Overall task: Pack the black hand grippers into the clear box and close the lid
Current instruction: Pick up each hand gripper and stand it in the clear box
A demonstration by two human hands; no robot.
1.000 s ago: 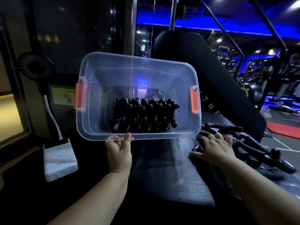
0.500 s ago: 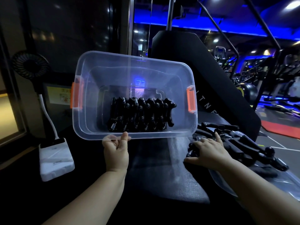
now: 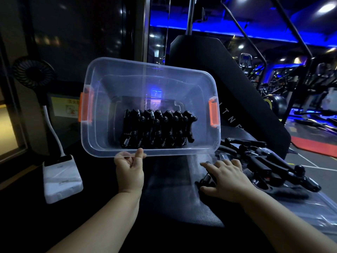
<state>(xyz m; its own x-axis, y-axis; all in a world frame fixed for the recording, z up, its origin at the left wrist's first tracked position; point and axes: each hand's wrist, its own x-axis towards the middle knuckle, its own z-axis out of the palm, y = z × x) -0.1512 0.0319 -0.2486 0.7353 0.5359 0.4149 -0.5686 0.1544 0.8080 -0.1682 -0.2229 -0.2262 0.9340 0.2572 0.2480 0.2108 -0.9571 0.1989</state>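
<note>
**A:** Entry, head view. Where is the clear box (image 3: pixel 102 114) now?

**B:** I see it tipped up on its long near edge, with the open top facing the camera. The left hand (image 3: pixel 129 171) holds it by the near rim: thumb and forefinger are pinched narrow on the plastic edge and the other fingers are curled in. Compared with half a second ago the box sits in much the same place and tilt, and the grip is unchanged.

**A:** Contents?

**B:** One packed row of black hand grippers (image 3: pixel 157 128) stands against the lower wall of the box. I count about seven across, judged by the knobs and springs. They overlap, so I cannot fix the number exactly.

**A:** Latches?

**B:** There are two orange latches, one on the left end (image 3: pixel 85 107) and one on the right end (image 3: pixel 213 112). No lid is on the box.

**A:** Right hand?

**B:** The right hand (image 3: pixel 227 179) lies palm down on the loose pile of grippers (image 3: pixel 269 168), to the right of the box. The fingers are spread wide, with the forefinger stretched toward the box. One spring end shows just under the palm. I cannot tell whether anything is actually clasped. Against the earlier frame, the hand is flatter and more splayed, at the near left edge of the pile.

**A:** How many in the pile?

**B:** Several, tangled and dark. I cannot count them. They rest partly on a clear plastic sheet or lid (image 3: pixel 300 205); which of the two, I cannot tell.

**A:** Surroundings?

**B:** A black padded bench (image 3: pixel 173 201) lies under both hands. At far left, one small fan (image 3: pixel 32 74) stands on a white base (image 3: pixel 62 179).
</note>
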